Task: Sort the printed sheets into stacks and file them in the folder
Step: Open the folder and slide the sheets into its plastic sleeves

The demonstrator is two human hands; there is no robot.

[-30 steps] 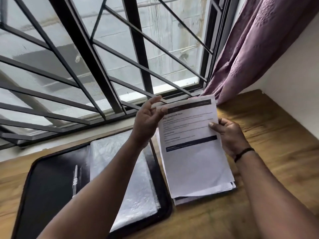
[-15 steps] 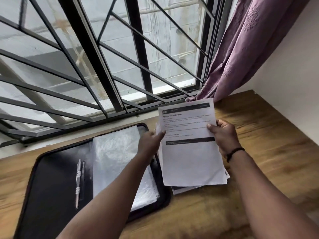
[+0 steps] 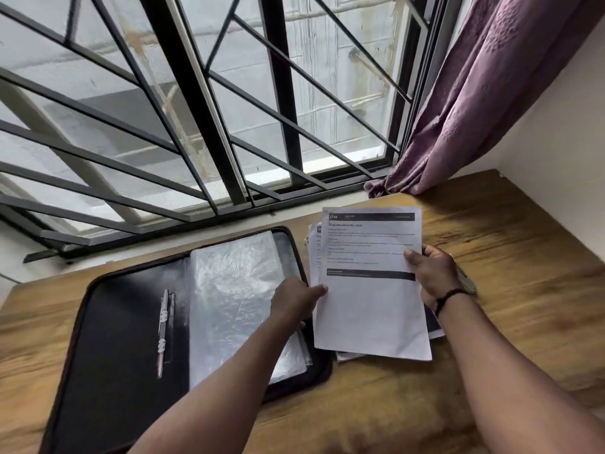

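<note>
Desk (image 3: pixel 510 290) of wood carries the black folder (image 3: pixel 124 322), lying open just left of the papers, its clear sleeves (image 3: pixel 235 290) apparently unfilled. Beside it sit the printed sheets (image 3: pixel 370 309), one loose pile with uneven edges, no separate stacks visible. Sorting looks barely begun; filing is all still ahead. The right hand (image 3: pixel 432 273) pinches the top sheet's right edge, thumb on the print. The left hand (image 3: pixel 294 303) touches its left edge with fingertips; whether it grips cannot be told.
</note>
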